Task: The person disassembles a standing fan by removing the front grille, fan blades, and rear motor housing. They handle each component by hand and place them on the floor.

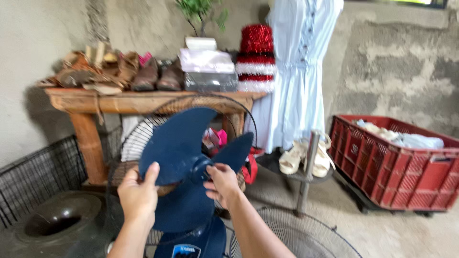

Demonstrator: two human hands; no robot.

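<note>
Holding a dark blue fan blade (184, 165) with both hands, centre frame, in front of the rear wire guard (143, 136) of the fan. Left hand (138, 193) sits on the lower-left edge of the left lobe: thumb laid up over the front face, fingers (130, 176) curled behind the edge, so closed on the blade. Right hand (222, 184) is at the hub, fingers (213, 187) bent around the centre where the three lobes meet; the grip looks closed on the hub, but the fingertips are hidden behind the knuckles. One lobe points up, one right, one down toward the blue fan body (191, 243).

Second wire guard (296, 236) lies flat on the floor just right of the right forearm. Dark round base (57, 220) sits lower left. Behind: wooden worktop (143, 101) loaded with shoes (119, 71) and a red-and-white tinsel stack (256, 57). Pale dress (299, 71) hangs right of it. Red crate (397, 162) against the wall, far right, well apart from the hands.
</note>
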